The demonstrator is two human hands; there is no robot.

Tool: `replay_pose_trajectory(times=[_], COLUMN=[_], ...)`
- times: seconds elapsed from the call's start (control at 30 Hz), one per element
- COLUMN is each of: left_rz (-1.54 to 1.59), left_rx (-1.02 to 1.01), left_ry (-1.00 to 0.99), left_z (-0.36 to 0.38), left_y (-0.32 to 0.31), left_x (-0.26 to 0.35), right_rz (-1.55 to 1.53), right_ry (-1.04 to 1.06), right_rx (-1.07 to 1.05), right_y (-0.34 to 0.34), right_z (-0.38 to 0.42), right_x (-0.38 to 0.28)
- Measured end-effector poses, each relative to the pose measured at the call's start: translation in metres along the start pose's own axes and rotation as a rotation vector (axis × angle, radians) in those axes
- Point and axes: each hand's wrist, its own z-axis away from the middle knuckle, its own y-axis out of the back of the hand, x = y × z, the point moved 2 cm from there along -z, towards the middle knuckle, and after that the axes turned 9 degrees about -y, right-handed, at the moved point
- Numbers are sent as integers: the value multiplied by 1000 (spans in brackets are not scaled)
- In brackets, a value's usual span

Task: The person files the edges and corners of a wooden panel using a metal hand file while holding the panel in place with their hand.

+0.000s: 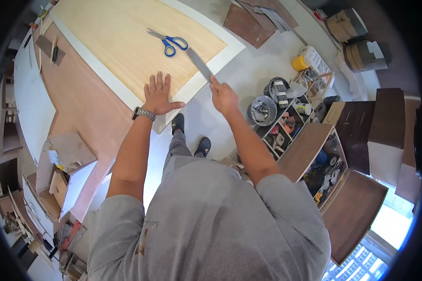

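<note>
My left hand lies flat with spread fingers on the near corner of a wooden panel that has a pale border. A watch is on the left wrist. My right hand is closed around the near end of a flat grey metal blade, whose far end reaches over the panel's right edge. Beyond the blade, on the wood, lie scissors with blue handles, their blades pointing to the upper left.
A reddish board extends to the left. At right on the floor stand a bucket, a divided tool tray and an open wooden cabinet with tools. Brown sheets lie past the panel.
</note>
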Motion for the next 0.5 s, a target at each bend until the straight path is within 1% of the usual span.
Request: replay_pose_trajectory(times=[0.07,0.1,0.23,0.33,0.43,0.5], left_rz=[-1,-2,16,15,-2,-6], left_rx=[-5,0,0,-15,-24,-24], left_ry=[2,-4,-8,0,1,2], left_z=[-3,-4,-3,-1,-4,-2], left_y=[4,4,-3,2,3,-2], left_x=[1,1,-1,0,0,0], right_rz=[-24,-17,11,-41,-3,4], right_ry=[-26,-24,-74,-89,-31,5], right_rx=[32,38,17,-8,51,83], right_y=[6,6,13,10,-3,-1], right_z=[-11,-5,50,83,46,-7], right_x=[1,12,48,63,58,38])
